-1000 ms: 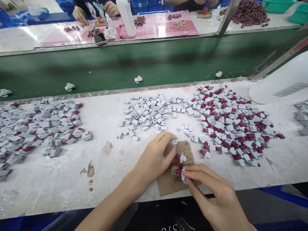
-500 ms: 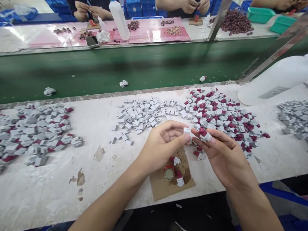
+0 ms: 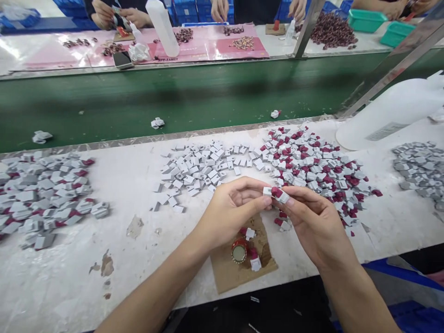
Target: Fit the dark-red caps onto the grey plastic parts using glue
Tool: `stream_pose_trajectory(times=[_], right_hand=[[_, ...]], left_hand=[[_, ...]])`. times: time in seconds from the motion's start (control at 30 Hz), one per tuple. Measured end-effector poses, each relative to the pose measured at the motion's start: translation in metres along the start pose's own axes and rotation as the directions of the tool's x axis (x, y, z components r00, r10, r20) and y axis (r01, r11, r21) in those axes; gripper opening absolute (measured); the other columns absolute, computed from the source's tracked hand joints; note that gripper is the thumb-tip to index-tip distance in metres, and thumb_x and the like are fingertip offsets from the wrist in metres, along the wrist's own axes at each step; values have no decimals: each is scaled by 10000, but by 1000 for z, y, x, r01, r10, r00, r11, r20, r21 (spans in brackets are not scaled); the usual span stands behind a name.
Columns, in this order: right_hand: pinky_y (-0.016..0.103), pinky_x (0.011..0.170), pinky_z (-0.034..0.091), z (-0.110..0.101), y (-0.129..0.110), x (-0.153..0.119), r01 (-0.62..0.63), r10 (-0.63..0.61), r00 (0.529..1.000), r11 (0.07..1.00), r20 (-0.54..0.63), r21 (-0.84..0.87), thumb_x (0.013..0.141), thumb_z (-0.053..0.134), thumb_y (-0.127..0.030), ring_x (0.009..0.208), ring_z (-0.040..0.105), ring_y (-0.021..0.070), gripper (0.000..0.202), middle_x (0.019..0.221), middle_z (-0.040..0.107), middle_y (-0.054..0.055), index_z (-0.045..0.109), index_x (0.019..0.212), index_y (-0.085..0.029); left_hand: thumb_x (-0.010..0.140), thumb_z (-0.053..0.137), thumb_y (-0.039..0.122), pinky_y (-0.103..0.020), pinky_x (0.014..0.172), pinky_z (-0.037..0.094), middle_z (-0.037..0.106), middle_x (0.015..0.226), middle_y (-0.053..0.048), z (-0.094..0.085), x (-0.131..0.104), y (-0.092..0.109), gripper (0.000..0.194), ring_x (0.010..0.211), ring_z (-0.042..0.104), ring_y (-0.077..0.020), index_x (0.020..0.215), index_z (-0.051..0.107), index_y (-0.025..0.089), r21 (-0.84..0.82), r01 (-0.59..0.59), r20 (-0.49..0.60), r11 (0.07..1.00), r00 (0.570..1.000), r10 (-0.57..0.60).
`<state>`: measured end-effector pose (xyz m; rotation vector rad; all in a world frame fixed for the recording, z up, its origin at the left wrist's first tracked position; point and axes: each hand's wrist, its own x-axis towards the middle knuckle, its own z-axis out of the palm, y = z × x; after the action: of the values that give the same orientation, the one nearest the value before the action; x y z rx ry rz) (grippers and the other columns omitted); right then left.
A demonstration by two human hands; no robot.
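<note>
across the near side runs a white worktable [image 3: 69, 282], with a green strip [image 3: 208, 92] beyond it. on the table's right spreads a large heap of maroon-and-gray pieces [image 3: 308, 157]; on its left lies another broad heap [image 3: 52, 185], mostly gray with less maroon showing. between them is a smaller heap of plain gray blocks [image 3: 197, 166].

the left hand [image 3: 232, 208] and right hand [image 3: 312, 217] meet just above the far end of a cardboard sheet [image 3: 229, 277]. on that sheet sit a red-rimmed cap [image 3: 239, 253] and two maroon-and-gray pieces, one right beside the cap.

smallest are the held parts: the left thumb and fingers are nearly closed, pinching one gray block [image 3: 267, 191]; the right ones are pinched just as close on a two-coloured piece [image 3: 282, 197], maroon end toward the block. whether the two touch, i cannot tell.

the work looks partway through: this pair seems not yet joined, the left heap is perhaps finished, and plenty of blocks and two-coloured pieces appear to be left.
</note>
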<state>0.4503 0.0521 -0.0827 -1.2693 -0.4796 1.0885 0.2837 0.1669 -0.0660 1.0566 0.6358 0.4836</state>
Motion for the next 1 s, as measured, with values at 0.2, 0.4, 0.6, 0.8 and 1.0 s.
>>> stream_pose_trajectory(times=[0.2, 0.4, 0.6, 0.8, 1.0], right_hand=[[214, 722, 670, -3, -11, 3, 115, -85, 988, 963, 128, -243, 917, 947, -335, 877, 821, 169, 119, 1002, 871, 15, 933, 1034, -349], [333, 775, 698, 10, -36, 42, 161, -83, 966, 934, 245, -318, 919, 912, -357, 891, 835, 220, 113, 965, 869, 38, 907, 1021, -310], [460, 1004, 646, 39, -64, 155, 257, -267, 952, 437, 149, -862, 951, 785, -237, 1123, 792, 291, 367, 1285, 825, 107, 802, 1317, -236], [666, 1151, 491, 82, -48, 258, 113, -267, 962, 232, 49, -966, 988, 762, -325, 1337, 653, 452, 311, 1272, 793, 214, 794, 1251, -162], [536, 1129, 539, 97, -37, 270, 267, -270, 943, 257, 196, -929, 921, 688, -115, 1200, 721, 361, 220, 1304, 761, 195, 825, 1083, -175]], left_hand=[[921, 901, 218, -275, 825, 674, 867, 994, -62, -3, -1, 4, 122, 901, 834, -195, 1013, 832, 178, 102, -28, 12, 994, 1000, 27], [945, 858, 273, -361, 847, 669, 845, 1015, -71, -19, 23, 29, 163, 909, 815, -226, 1073, 807, 187, 275, -91, 61, 957, 995, 78], [901, 823, 165, -368, 885, 574, 816, 1045, -97, -56, 110, 64, 57, 962, 728, -239, 948, 801, 190, 738, -95, -190, 668, 921, 340], [921, 799, 193, -399, 806, 544, 754, 951, -140, -103, 202, 62, 149, 824, 676, -242, 842, 673, 185, 711, 230, -519, 665, 809, 275], [915, 741, 157, -549, 1052, 507, 724, 1205, -220, -111, 209, 61, 128, 1205, 650, -396, 1037, 712, 181, 773, 338, -557, 537, 767, 319]])
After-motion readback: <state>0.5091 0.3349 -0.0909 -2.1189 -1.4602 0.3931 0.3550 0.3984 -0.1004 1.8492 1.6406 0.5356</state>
